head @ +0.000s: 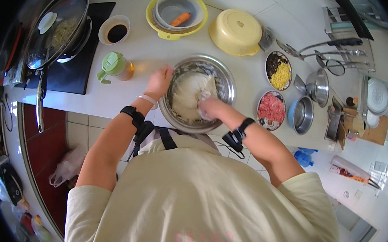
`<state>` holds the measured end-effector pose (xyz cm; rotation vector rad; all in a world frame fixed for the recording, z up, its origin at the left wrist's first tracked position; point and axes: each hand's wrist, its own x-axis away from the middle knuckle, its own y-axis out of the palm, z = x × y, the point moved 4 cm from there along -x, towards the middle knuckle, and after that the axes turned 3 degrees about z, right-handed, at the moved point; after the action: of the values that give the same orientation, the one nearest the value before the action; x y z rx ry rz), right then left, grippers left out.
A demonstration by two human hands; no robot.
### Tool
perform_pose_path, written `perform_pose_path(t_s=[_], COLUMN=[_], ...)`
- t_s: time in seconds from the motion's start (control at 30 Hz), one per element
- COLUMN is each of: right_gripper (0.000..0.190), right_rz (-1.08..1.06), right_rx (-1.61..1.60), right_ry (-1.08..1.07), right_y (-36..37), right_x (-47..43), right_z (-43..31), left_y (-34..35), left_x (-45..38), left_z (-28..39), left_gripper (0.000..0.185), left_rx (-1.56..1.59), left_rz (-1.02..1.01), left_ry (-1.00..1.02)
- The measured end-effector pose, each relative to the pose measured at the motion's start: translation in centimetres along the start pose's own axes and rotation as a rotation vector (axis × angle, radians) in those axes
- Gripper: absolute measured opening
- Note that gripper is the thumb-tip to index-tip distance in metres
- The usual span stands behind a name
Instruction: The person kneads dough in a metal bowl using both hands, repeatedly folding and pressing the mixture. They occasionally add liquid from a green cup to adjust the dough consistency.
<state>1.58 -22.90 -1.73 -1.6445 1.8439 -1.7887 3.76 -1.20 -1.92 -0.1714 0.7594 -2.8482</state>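
A stainless steel bowl (231,89) stands at the front of the counter, holding a mass of pale dough (189,92). Sticky flour and dough coat its inner wall. My left hand (161,80) grips the bowl's left rim with bent fingers. Inside the bowl, my right hand (211,108) presses into the dough's right side; dough covers its fingers, and the fingertips are partly hidden. To the left of the bowl is a green-lidded jug (113,65) with amber liquid. On the right sit a plate of raw minced meat (271,108) and a plate of chopped yellow and dark food (280,73).
At left, a lidded frying pan (57,34) rests on the black hob, its handle over the counter's front. Behind are a bowl of dark liquid (116,33), a yellow basin with a carrot (180,19) and an upturned yellow basin (237,30). Metal bowls (302,115) stand at right.
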Motion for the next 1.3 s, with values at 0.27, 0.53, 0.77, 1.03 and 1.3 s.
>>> perform_pose_path(t_s=[0.27,0.53,0.77,1.03,1.3], right_gripper=[0.018,0.026,0.023,0.032,0.021], right_rz=[0.024,0.564,0.425,0.700,0.452], right_rx=[-0.114,-0.692,-0.856,-1.030,-0.517], right_ry=[-0.111,-0.017,0.511,0.714,0.402], right_y=[-10.9,-12.8,-3.9,1.9,-4.2], right_x=[0.7,6.0,3.8,-2.6,-1.6], right_z=[-2.5,2.3,3.7,7.4,-1.5], left_y=[-1.6,-0.9,-2.7,-0.4,-0.6], left_x=[0.9,3.8,7.1,0.3,0.6], left_z=[-0.3,0.4,0.4,1.4,1.1], left_gripper=[0.034,0.031,0.040,0.037,0.032], left_rx=[-0.219,-0.120,0.031,-0.154,-0.182], left_rz=[0.056,0.148,-0.099,0.002,0.020], left_ry=[-0.055,-0.034,-0.283,0.007,-0.041])
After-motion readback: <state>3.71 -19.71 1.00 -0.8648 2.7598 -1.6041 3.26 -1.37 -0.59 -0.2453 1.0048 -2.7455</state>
